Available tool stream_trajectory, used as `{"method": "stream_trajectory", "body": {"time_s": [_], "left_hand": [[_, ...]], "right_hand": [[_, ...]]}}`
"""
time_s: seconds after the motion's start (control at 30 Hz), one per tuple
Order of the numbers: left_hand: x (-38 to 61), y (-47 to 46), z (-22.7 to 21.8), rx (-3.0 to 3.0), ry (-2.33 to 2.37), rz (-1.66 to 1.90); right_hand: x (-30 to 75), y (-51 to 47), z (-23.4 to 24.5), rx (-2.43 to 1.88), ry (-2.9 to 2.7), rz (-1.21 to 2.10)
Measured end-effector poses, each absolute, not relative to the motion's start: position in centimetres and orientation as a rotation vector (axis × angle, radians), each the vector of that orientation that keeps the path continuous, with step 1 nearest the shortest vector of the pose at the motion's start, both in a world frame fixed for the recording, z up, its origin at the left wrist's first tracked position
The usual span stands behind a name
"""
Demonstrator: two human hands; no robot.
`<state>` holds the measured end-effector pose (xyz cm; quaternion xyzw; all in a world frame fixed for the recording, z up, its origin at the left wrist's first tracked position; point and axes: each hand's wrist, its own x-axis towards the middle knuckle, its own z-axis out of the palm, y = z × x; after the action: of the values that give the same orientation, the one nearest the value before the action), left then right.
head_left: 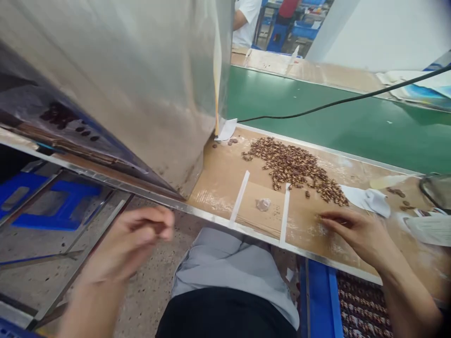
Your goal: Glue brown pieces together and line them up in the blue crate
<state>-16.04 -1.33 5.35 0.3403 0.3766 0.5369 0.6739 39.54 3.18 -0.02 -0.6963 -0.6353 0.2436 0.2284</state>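
My left hand (132, 244) hangs in front of the bench edge, away from the parts. Its fingers are curled closed and slightly blurred, so anything inside them is hidden. Over the brown bench top, my right hand (355, 232) has thumb and forefinger pinched together; whatever they hold is too small to make out. Just beyond it lies a heap of small brown-and-gold pieces (292, 162). Between the hands, a small clear cup-like object (263, 204) sits on a cardboard patch (252, 218) bordered by two white tape strips.
A large metal housing (141, 70) rises at the left. Behind the bench runs a green belt (334, 117), crossed by a black cable (338, 102). Crumpled white paper (368, 199) lies at the right. A blue crate (324, 295) holds rows of dark pieces below. Another person (246, 21) sits beyond.
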Motion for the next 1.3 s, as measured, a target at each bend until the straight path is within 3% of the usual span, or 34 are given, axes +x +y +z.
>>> {"method": "stream_trajectory", "body": {"time_s": [0.17,0.4,0.6,0.83,1.3], "left_hand": [[-7.8,-1.5,1.0,0.343,0.549,1.195],[-4.3,0.5,-1.1,0.245,0.445,1.092],[-3.5,1.7,-1.4,0.319,0.504,1.061],[-3.1,2.5,-1.6,0.478,0.671,1.013],[-2.5,1.9,-2.1,0.500,0.710,1.008]], "right_hand": [[35.5,1.4,-1.6,-1.867,-1.264,0.595],[33.0,0.8,-3.2,-1.779,-1.331,0.403],[30.4,0.9,-1.4,-1.647,-1.130,0.597],[24.9,2.3,1.4,-1.454,-1.400,0.624],[22.4,4.2,0.8,-1.275,-1.868,0.163]]}}
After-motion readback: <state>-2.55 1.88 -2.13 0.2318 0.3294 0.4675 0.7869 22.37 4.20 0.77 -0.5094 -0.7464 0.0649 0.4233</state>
